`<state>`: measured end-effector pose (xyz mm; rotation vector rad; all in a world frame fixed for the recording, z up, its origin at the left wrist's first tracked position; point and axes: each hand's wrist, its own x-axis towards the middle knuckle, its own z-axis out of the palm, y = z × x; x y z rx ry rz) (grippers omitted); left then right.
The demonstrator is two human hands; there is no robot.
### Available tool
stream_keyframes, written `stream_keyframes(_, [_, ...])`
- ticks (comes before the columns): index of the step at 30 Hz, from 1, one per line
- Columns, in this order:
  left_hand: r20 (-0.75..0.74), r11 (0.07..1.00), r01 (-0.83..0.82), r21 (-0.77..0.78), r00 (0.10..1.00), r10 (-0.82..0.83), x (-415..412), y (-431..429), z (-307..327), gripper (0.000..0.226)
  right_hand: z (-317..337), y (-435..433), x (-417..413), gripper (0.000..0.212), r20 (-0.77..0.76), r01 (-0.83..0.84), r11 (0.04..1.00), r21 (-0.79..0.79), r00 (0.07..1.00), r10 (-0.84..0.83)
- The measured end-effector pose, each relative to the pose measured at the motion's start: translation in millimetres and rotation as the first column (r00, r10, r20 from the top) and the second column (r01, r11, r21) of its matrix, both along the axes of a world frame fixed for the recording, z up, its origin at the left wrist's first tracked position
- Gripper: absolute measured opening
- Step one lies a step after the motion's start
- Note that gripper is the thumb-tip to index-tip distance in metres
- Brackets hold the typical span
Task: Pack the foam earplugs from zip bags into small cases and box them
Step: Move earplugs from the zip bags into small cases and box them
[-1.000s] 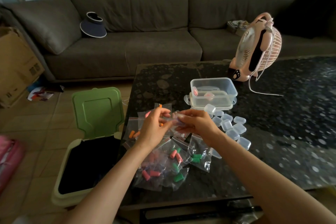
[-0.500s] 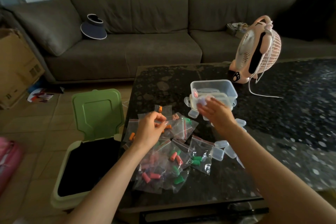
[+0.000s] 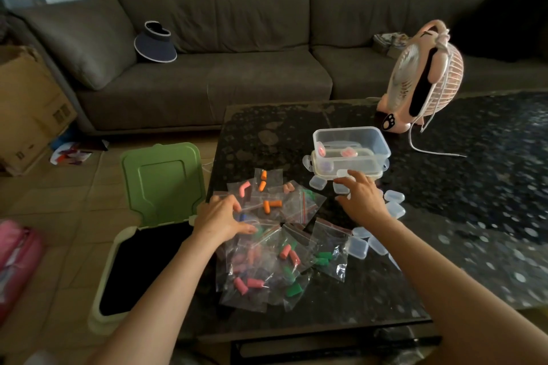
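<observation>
Several clear zip bags (image 3: 296,206) with orange, pink and green foam earplugs (image 3: 272,204) lie heaped on the dark table (image 3: 261,127). My left hand (image 3: 221,218) sits on the left side of the heap, fingers and thumb curled onto a zip bag. My right hand (image 3: 360,200) hovers with spread fingers over the small clear cases (image 3: 394,209) just in front of the clear plastic box (image 3: 382,144). That box holds a few cases with pink earplugs. More empty cases (image 3: 357,247) lie under my right forearm.
A green-lidded bin (image 3: 163,181) stands open on the floor left of the table. A pink desk fan (image 3: 424,77) with a white cord stands at the back right. Beyond the table are a grey sofa (image 3: 237,80) with a visor hat (image 3: 155,43) and a cardboard box (image 3: 26,104).
My hands parted from the case they held together. The right hand went to the clear box, then drew back over the loose cases. The left hand dropped onto the bag heap.
</observation>
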<state>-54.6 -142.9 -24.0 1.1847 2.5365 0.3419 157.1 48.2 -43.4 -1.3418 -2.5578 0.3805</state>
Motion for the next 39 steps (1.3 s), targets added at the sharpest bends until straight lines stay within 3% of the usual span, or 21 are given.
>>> stream_keyframes(7, [0.1, 0.999, 0.038, 0.025, 0.994, -0.041, 3.6, -0.9, 0.8, 0.032, -0.2, -2.1, -3.0, 0.042, -0.079, -0.012, 0.999, 0.037, 0.997, 0.015])
stream_keyframes(15, [0.151, 0.954, 0.026, 0.297, 0.986, -0.074, 4.2, 2.7, 2.2, 0.016, 3.4, -11.9, -5.3, 0.036, 0.029, -0.016, 0.992, 0.123, 1.0, 0.012])
stream_keyframes(19, [0.223, 0.844, -0.164, 0.511, 0.973, 0.054, -16.0, -5.5, 8.4, 0.022, 6.5, -18.5, -9.3, 0.031, -0.042, -0.056, 0.988, 0.141, 0.997, 0.063])
stream_keyframes(23, [0.276, 0.653, -0.445, 0.613, 0.895, 0.35, -47.2, -27.9, 7.6, 0.01, 9.3, -26.8, -12.7, 0.026, -0.093, -0.154, 0.985, 0.08, 0.983, 0.161])
stream_keyframes(26, [0.28, 0.524, -0.597, 0.607, 0.778, 0.562, -77.7, -49.2, -4.9, 0.013, 9.9, -35.4, -17.2, 0.025, -0.081, -0.233, 0.972, 0.025, 0.969, 0.234])
stream_keyframes(30, [0.353, 0.442, -0.733, 0.517, 0.653, 0.67, -115.1, -76.8, -37.0, 0.012, 8.6, -45.7, -25.5, 0.027, -0.074, -0.249, 0.966, -0.075, 0.967, 0.243])
stream_keyframes(36, [0.297, 0.462, -0.832, 0.306, 0.545, 0.784, -128.4, -108.0, -67.3, 0.021, 3.2, -55.1, -33.0, 0.034, -0.125, -0.199, 0.956, -0.214, 0.977, 0.175])
stream_keyframes(39, [0.348, 0.461, -0.859, 0.222, 0.511, 0.786, -129.9, -111.4, -78.3, 0.023, 2.3, -57.1, -33.0, 0.035, -0.214, -0.19, 0.932, -0.309, 0.969, 0.127])
